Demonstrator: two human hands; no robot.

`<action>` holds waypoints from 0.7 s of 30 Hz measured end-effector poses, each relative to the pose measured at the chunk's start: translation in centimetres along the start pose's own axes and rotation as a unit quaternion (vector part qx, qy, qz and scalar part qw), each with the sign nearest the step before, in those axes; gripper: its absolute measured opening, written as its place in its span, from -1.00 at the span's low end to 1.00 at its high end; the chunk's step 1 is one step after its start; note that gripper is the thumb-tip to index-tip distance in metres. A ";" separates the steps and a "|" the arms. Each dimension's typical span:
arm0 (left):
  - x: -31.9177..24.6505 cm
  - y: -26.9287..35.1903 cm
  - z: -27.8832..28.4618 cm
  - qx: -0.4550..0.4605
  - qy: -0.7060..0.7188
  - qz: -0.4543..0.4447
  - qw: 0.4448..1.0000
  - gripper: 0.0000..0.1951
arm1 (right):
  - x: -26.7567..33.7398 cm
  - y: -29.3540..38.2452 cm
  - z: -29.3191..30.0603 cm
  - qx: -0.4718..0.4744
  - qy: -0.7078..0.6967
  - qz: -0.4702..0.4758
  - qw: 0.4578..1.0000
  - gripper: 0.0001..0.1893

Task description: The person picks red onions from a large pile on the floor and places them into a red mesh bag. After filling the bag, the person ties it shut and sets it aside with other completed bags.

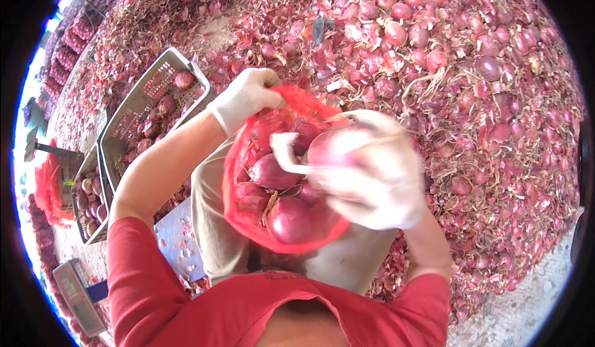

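Observation:
My left hand, in a white knit glove, grips the far left rim of a red mesh bag. The bag's mouth gapes upward between my knees, with several red onions and some dry stalk visible inside. Over the right side of the mouth is my gloved right hand, blurred, with a red onion in its fingers. A pale, curled dry stalk sticks out to the left of that onion. The hand hides part of the bag's right rim.
A heap of red onions and loose skins spreads ahead and right. Left of me stand a plastic crate holding onions and a second onion crate. A scale display is at lower left; filled mesh sacks are stacked farther off.

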State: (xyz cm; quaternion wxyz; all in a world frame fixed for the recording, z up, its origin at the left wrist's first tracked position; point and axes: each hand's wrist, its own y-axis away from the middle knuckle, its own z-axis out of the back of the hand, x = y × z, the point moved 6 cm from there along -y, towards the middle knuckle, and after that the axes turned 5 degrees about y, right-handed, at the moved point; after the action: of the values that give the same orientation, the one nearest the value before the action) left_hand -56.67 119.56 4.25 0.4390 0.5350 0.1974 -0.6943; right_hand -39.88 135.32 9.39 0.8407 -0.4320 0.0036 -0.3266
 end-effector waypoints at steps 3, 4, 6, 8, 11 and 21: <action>-1.7 -0.2 0.1 0.013 0.069 -0.069 0.995 -0.83 | 0.5 -4.5 -6.7 0.184 0.190 0.105 0.959 -0.77; -1.5 -0.1 0.7 0.000 0.064 -0.046 0.997 -0.83 | -1.2 -4.8 -8.3 0.241 0.219 0.017 0.945 -0.75; -0.9 0.9 1.4 -0.042 0.079 -0.057 0.994 -0.84 | -2.6 -4.3 -9.5 0.207 0.231 0.094 0.946 -0.76; -0.7 2.4 0.4 -0.018 -0.085 -0.120 0.989 -0.76 | -5.6 -2.2 -8.5 0.175 0.100 0.008 0.979 -0.79; 1.3 4.9 -3.3 -0.066 -0.294 -0.160 0.940 -0.58 | -11.1 4.2 -3.9 0.022 -0.314 -0.274 0.909 -0.88; 10.5 2.7 2.4 -0.078 -0.084 -0.019 0.993 -0.46 | -13.1 50.1 -0.5 0.247 0.257 -0.766 0.535 -0.37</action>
State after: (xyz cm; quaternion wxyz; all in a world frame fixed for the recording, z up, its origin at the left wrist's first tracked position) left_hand -56.31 112.12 -4.04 0.4813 0.4349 0.2234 -0.7275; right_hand -22.92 162.88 -31.09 0.3058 0.0574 -0.1936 -0.9304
